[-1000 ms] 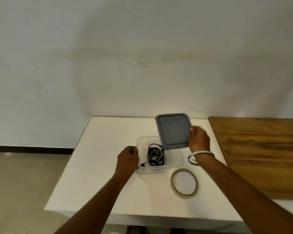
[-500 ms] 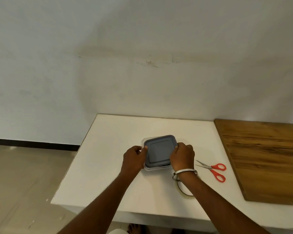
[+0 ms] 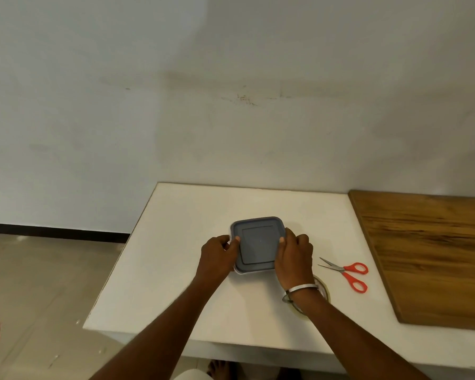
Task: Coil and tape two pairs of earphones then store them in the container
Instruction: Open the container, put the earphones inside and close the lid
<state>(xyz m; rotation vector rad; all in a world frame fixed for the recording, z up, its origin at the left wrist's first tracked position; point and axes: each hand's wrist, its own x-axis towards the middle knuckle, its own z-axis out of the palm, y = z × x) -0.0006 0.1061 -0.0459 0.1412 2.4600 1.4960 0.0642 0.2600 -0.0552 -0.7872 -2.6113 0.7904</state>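
A clear square container (image 3: 235, 270) stands in the middle of the white table (image 3: 176, 270), covered by its grey lid (image 3: 258, 244). My left hand (image 3: 218, 255) grips the container's left side, thumb on the lid's edge. On the right side my right hand (image 3: 295, 255) grips it the same way, thumb on the lid. The earphones are hidden under the lid.
Red-handled scissors (image 3: 348, 272) lie open to the right of the container. A roll of clear tape (image 3: 322, 290) lies partly under my right wrist. A wooden board (image 3: 428, 250) covers the table's right part. The table's left edge drops to the floor.
My right hand brought the grey lid down from above onto the container. Both hands now hold the closed container by its sides.
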